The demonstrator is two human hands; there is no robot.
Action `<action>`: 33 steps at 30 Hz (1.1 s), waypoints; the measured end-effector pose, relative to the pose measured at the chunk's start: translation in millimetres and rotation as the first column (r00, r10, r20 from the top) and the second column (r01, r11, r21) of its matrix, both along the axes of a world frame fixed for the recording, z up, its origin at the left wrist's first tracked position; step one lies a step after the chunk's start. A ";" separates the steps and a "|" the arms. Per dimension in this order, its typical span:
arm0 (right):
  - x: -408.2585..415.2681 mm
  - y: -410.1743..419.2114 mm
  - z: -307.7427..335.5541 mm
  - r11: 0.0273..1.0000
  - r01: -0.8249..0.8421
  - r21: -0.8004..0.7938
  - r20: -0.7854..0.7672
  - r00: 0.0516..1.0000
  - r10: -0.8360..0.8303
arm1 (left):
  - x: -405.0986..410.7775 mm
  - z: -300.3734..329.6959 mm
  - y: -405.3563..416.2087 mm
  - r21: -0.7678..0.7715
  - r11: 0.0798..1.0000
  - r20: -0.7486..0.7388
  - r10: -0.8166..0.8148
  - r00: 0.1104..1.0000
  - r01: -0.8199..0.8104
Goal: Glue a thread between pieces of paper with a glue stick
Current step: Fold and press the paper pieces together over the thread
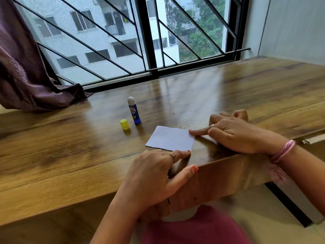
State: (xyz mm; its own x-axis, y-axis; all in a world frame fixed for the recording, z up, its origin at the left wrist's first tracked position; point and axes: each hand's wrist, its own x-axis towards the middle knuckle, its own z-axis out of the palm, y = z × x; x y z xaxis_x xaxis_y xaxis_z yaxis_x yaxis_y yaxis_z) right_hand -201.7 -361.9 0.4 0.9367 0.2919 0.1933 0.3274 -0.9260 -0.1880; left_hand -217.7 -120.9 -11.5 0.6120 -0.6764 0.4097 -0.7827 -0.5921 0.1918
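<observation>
Flat between them, paper (171,138) lies under both hands' (235,136) straight fingertips (186,153).

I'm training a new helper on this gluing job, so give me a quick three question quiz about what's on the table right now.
1. True or false: the glue stick stands upright with its yellow cap off.
2. Which lies nearer the paper: the cap or the purple curtain?
3. Multiple choice: the right hand is A) gripping the glue stick, B) pressing a straight finger on the paper's right edge, C) lifting the cap.

Key
1. True.
2. The cap.
3. B; the left hand also touches the paper, at its near right corner.
</observation>
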 end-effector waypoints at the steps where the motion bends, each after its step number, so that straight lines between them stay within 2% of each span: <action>1: 3.0 -1.9 0.1 1.000 0.018 0.008 0.004 1.000 -0.018 | 0.0 0.0 0.2 0.000 1.000 0.004 -0.001 1.000 0.001; 9: 8.0 -3.6 -3.8 0.995 0.049 0.089 -0.013 0.999 -0.048 | 0.0 -0.6 1.9 0.004 1.000 -0.013 0.010 1.000 -0.010; 12: 9.4 -5.3 -3.7 0.993 0.056 0.107 -0.061 0.997 -0.050 | 1.2 0.7 3.6 -0.016 0.999 -0.076 0.029 0.997 -0.030; 17: 9.1 -6.2 -2.1 0.995 0.069 0.074 -0.093 0.994 -0.062 | 4.3 1.1 6.8 -0.138 0.989 -0.248 0.024 0.969 -0.060; 27: 8.8 -3.7 1.4 0.986 0.076 0.146 -0.112 0.992 -0.060 | 9.0 3.6 12.0 -0.362 0.915 -0.371 0.033 0.928 -0.178; 30: 9.3 -2.0 0.0 0.982 0.104 0.159 -0.059 0.994 -0.095 | 10.5 2.2 12.3 -0.409 0.878 -0.334 0.107 0.936 -0.247; 31: 10.1 -0.9 -0.9 0.975 0.115 0.188 -0.046 0.993 -0.108 | 11.2 1.2 12.2 -0.385 0.887 -0.288 0.149 0.946 -0.257; 33: 11.7 2.4 -2.5 0.947 0.126 0.294 -0.049 0.992 -0.117 | 13.1 -3.4 11.8 -0.233 0.932 -0.197 0.234 0.952 -0.277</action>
State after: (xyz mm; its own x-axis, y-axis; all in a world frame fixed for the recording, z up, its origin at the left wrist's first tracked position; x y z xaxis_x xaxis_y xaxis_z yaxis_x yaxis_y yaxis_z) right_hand -190.0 -359.5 -2.1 0.9684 0.1097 0.2241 0.2057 -0.8593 -0.4682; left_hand -204.6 -109.1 -14.9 0.8230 -0.3744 0.4271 -0.5565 -0.6821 0.4744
